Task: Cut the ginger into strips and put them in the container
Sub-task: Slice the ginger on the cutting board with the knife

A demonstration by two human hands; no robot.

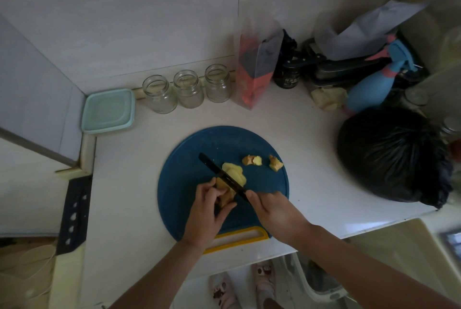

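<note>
Dim kitchen, white counter (pixel 311 149), and you're at the round blue board (pixel 189 174) near its front edge. Writing first: the dark jar (pixel 287 77) at the back wall carries a pale label, too blurred to read.

Now the hands. Your left hand (pixel 207 211) comes in from below, fingers curled, its grip closed round the ginger (pixel 225 195) in the middle of the board. Your right hand (pixel 272 209) has its grip wrapped on the handle of the black knife (pixel 219 171), the blade angling up and left across the ginger. Pale slices (pixel 235 171) lie just beside the blade on its far side. Two knobbly offcuts (pixel 252 160) sit apart from them towards the board's right rim.

Containers: the teal-lidded container (pixel 108 110) rests in the back left corner, lid on, contents hidden. Next to it three clear jars (pixel 188 89) stand in a row, lidless. A black bag (pixel 391 156) bulges at the right.
</note>
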